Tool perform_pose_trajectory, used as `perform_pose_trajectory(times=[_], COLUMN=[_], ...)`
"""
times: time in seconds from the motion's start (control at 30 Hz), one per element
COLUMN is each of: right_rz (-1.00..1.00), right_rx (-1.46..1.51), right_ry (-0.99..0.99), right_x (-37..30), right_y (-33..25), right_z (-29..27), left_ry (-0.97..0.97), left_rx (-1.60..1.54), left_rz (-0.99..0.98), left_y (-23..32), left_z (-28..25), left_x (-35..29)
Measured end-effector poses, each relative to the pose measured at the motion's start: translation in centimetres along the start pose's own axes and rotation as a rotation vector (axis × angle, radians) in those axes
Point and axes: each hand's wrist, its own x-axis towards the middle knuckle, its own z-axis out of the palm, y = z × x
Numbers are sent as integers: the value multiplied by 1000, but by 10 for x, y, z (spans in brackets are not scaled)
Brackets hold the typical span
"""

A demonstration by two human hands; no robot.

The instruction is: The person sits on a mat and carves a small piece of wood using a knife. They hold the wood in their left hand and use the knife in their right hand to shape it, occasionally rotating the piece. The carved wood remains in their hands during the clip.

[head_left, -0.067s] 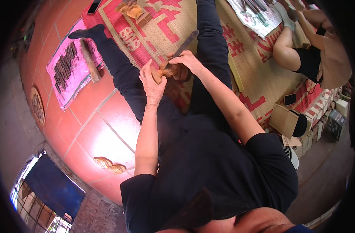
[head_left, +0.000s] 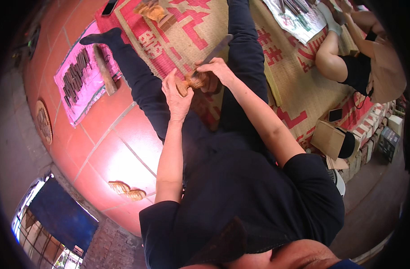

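Between my spread legs, my left hand [head_left: 175, 96] grips a carved piece of brown wood [head_left: 193, 81] from its left side, thumb and fingers closed around it. My right hand [head_left: 217, 71] is at the wood's right side, closed on a long dark flat tool [head_left: 219, 48]. One end of the tool meets the top of the wood; the other slants up and away to the right, over my trouser leg. My fingers partly cover the wood and the tool's near end.
Several slim dark tools lie on a pink cloth [head_left: 74, 78], beside a wooden mallet-like stick [head_left: 105, 71]. Another carving [head_left: 155, 13] stands on the patterned mat [head_left: 187, 42]. Two carved pieces [head_left: 126, 190] rest on red tiles. A co-worker [head_left: 366, 58] sits right, near a white tool-covered cloth [head_left: 299, 24].
The dark tool has slid slightly up and to the right, away from me. My left hand and the carved wood have barely moved.
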Motion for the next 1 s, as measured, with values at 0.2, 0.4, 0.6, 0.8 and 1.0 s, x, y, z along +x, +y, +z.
perform_pose_trajectory(times=[0.2,0.4,0.6,0.8,1.0], right_rz=[-13,-30,-16,-4,-21], right_rx=[64,112,0,64,-29], right_ry=[-13,80,28,146,90], right_x=[1,9,4,12,9], right_y=[-3,3,-9,-4,-10], right_z=[6,3,13,6,20], left_ry=[-11,-1,-9,0,-6], left_rx=[23,23,17,47,32], left_rz=[-9,31,2,34,7], left_y=[-2,0,0,1,1], left_z=[-1,4,4,5,5], left_x=[-1,8,7,8,7])
